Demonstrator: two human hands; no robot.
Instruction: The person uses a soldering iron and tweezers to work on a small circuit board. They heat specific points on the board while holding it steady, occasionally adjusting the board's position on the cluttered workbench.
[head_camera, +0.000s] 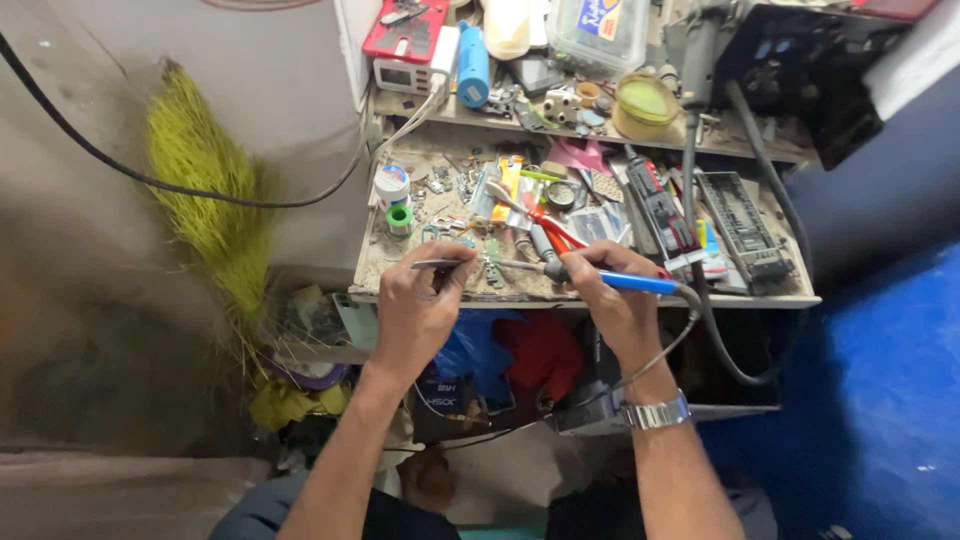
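At frame centre, the left hand (418, 305) pinched slim metal tweezers (440, 264); the right hand (615, 305) was closed on a blue-handled soldering iron (600, 279), tip over a small green circuit board (493, 262) on the cluttered tabletop (590, 298) (joint hidden). Soldering seemed underway; steadiness was needed next.

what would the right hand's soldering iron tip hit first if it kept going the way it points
The right hand aims the soldering iron leftward at the tweezers in the left hand. It would probably meet the small green part near their tips first, though depth is unclear.
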